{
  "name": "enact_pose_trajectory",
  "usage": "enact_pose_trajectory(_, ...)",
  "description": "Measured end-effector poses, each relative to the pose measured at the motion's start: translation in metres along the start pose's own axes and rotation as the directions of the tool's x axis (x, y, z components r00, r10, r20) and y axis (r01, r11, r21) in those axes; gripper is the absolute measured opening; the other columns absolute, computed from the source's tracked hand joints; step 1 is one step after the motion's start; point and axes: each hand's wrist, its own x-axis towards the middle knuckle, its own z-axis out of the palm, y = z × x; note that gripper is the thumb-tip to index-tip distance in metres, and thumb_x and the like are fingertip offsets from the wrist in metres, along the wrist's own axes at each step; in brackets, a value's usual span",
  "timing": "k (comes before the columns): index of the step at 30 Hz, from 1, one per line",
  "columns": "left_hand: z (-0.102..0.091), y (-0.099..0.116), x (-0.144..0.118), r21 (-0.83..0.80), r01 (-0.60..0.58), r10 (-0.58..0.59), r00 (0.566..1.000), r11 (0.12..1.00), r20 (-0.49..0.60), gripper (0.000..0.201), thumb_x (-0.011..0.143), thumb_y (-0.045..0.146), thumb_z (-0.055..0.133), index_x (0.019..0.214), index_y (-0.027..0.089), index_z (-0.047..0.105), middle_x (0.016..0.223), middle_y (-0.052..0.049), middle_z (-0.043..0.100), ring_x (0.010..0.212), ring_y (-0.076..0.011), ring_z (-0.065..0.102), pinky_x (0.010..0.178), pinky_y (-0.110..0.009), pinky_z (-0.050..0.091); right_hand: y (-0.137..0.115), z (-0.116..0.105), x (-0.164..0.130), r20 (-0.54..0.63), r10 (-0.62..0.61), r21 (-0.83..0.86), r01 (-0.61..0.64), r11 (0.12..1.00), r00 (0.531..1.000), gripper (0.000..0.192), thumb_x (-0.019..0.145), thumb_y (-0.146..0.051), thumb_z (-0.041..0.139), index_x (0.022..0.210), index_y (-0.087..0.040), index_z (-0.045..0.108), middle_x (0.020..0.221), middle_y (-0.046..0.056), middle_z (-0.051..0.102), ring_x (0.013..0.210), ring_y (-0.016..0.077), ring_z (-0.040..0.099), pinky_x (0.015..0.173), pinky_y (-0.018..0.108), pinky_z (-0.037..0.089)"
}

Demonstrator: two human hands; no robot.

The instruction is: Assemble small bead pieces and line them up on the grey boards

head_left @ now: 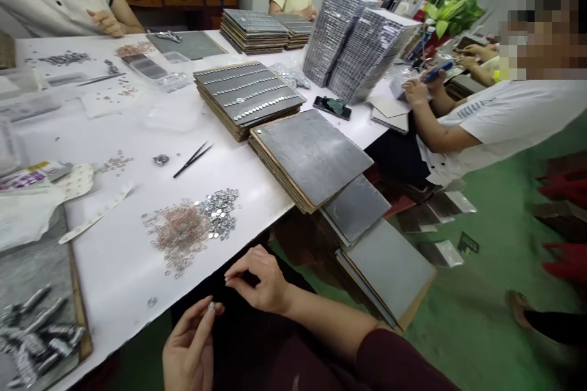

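Left hand (190, 348) pinches small metal disc (211, 305); right hand (257, 281) fingertips pinched.

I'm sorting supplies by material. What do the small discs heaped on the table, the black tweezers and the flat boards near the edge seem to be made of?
The small discs look like bright metal: silvery and glinting; the pinkish ones beside them could be coated or plastic. The black tweezers appear to be dark-finished metal, thin and rigid. The flat boards look like brown fibreboard or cardboard, going by their layered edges, faced with a dull grey sheet.
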Motion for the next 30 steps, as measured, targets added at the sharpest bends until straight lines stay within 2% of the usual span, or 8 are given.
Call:
enact_pose_trajectory(2,0.001,-0.001,-0.002,-0.006,-0.034,0.034,0.999,0.999,0.023,0.041,0.045,0.032,0.093,0.079,0.018,0.076,0.071,-0.002,0.075,0.067,-0.0131,0.07,0.068,-0.015,0.057,-0.006,0.002,-0.003,0.012,0.031,0.055,-0.031,0.998,0.999,0.006,0.083,-0.026,0.067,0.087,-0.022,0.064,0.073,-0.003,0.072,0.064,0.0097,0.062,0.073,0.027,0.043)
enact_pose_trajectory(6,0.003,-0.002,-0.005,0.065,-0.134,0.128,0.988,0.989,0.085,0.029,0.059,0.032,0.087,0.081,0.017,0.076,0.076,-0.004,0.074,0.072,-0.0152,0.069,0.07,-0.02,0.056,-0.012,0.003,-0.007,0.093,0.096,0.103,-0.106,0.989,0.991,0.006,0.081,-0.024,0.068,0.076,-0.022,0.065,0.068,-0.003,0.07,0.062,0.0108,0.061,0.069,0.028,0.043)
enact_pose_trajectory(10,0.002,-0.004,-0.005,0.151,-0.229,0.212,0.97,0.962,0.12,0.023,0.068,0.031,0.081,0.085,0.016,0.076,0.082,-0.007,0.075,0.076,-0.0179,0.068,0.072,-0.024,0.055,-0.011,0.004,-0.008,0.241,0.186,0.135,-0.222,0.966,0.953,0.007,0.08,-0.021,0.067,0.074,-0.022,0.064,0.069,-0.003,0.068,0.062,0.0108,0.061,0.073,0.028,0.045)
enact_pose_trajectory(14,0.0,-0.003,-0.008,0.208,-0.269,0.241,0.959,0.94,0.15,0.021,0.073,0.031,0.077,0.088,0.017,0.076,0.086,-0.008,0.075,0.081,-0.0213,0.069,0.076,-0.029,0.056,-0.012,0.008,-0.01,0.329,0.22,0.216,-0.3,0.929,0.919,0.008,0.081,-0.023,0.064,0.074,-0.021,0.062,0.069,-0.001,0.063,0.062,0.011,0.058,0.062,0.024,0.046)
enact_pose_trajectory(25,-0.002,0.002,-0.014,0.326,-0.378,0.339,0.925,0.866,0.172,0.018,0.076,0.033,0.072,0.086,0.019,0.078,0.085,-0.009,0.077,0.081,-0.0244,0.072,0.077,-0.032,0.058,-0.013,0.014,-0.009,0.313,0.245,0.274,-0.334,0.902,0.918,0.009,0.08,-0.024,0.066,0.073,-0.019,0.061,0.07,-0.002,0.055,0.063,0.0097,0.052,0.059,0.023,0.045)
enact_pose_trajectory(30,-0.004,0.002,-0.012,0.367,-0.4,0.367,0.916,0.84,0.159,0.02,0.072,0.034,0.075,0.084,0.019,0.079,0.085,-0.01,0.077,0.08,-0.0258,0.072,0.078,-0.034,0.058,-0.013,0.015,-0.009,0.31,0.26,0.293,-0.352,0.889,0.914,0.011,0.08,-0.026,0.067,0.074,-0.019,0.062,0.071,-0.001,0.056,0.064,0.0097,0.053,0.059,0.023,0.046)
